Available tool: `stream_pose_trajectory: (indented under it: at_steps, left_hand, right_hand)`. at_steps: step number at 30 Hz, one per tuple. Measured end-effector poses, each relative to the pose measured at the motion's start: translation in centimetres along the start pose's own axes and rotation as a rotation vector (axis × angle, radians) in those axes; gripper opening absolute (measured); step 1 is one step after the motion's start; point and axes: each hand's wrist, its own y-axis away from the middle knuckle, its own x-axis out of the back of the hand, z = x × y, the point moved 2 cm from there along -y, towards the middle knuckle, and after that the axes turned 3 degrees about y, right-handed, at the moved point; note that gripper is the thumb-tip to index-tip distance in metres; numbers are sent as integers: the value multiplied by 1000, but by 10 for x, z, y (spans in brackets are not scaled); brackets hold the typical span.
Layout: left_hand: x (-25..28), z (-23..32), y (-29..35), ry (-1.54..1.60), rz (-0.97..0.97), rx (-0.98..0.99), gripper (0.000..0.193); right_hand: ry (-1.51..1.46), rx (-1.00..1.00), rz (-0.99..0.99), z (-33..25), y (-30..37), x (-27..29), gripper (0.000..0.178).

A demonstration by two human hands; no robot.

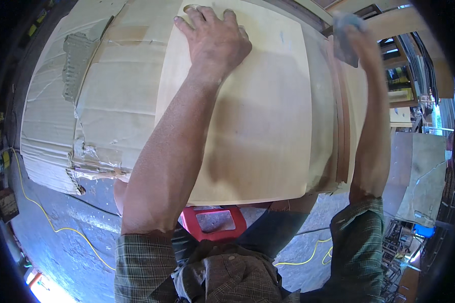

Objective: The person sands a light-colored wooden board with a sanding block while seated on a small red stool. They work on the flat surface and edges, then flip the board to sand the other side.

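the left hand point(215, 43) rests, fingers spread, on a pale wooden panel point(268, 121); cardboard point(124, 91) lies beneath. the right hand point(363, 43) grips a blurred dark block point(345, 45).

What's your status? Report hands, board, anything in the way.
Left hand on board, fingers spread. Right hand gripping dark block, both blurred, right of board. Board lying on cardboard. Left forearm across board.
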Motion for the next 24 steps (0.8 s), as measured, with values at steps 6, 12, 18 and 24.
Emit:
stream_pose_trajectory:
  at_steps: [6, 12, 18, 24]
  left_hand:
    - [-2, 8, -1, 41, -3, -23, 47]
    - [-3, 0, -1, -6, 22, -3, 46]
    - [-2, 5, 0, 11, 15, -20, 46]
    - [-3, 1, -2, -8, -17, 0, 46]
  right_hand:
    - [-1024, -281, 136, -3, 13, 38, 45]
    - [-185, -66, 13, 0, 43, -48, 33]
    - [-290, -252, 110, -23, 64, -21, 36]
    - [-180, -178, 52, -18, 81, -15, 34]
